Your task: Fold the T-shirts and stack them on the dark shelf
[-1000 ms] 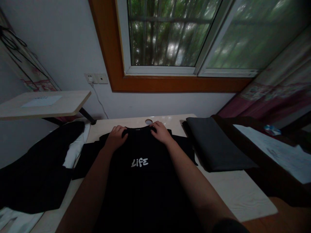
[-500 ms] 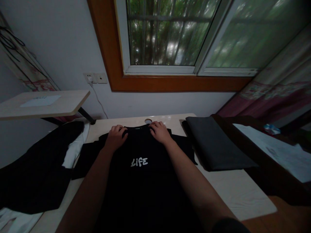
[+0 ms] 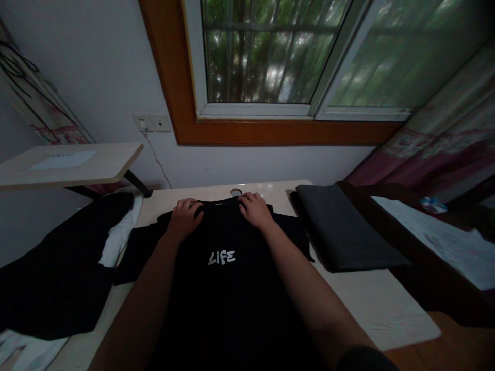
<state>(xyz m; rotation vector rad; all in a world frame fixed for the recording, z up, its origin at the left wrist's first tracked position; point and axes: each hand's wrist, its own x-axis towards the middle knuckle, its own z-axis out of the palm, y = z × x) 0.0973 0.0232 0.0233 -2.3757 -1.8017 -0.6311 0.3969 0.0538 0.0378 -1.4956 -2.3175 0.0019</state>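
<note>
Here, fingers (image 3: 252,200) on black T-shirt (image 3: 222,229)

Dark right sleeve (image 3: 366,359) — curved edge, weave too dim to tell; right forearm (image 3: 305,283), left forearm (image 3: 141,299) — bare.

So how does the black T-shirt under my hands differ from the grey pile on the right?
The T-shirt is black with white lettering; the grey pile is grey on top, with no print visible. The T-shirt lies spread with its sleeves out, while the pile sits as a compact flat stack. Your left hand and right hand touch the T-shirt; neither touches the pile. Both lie on the pale desk.
</note>
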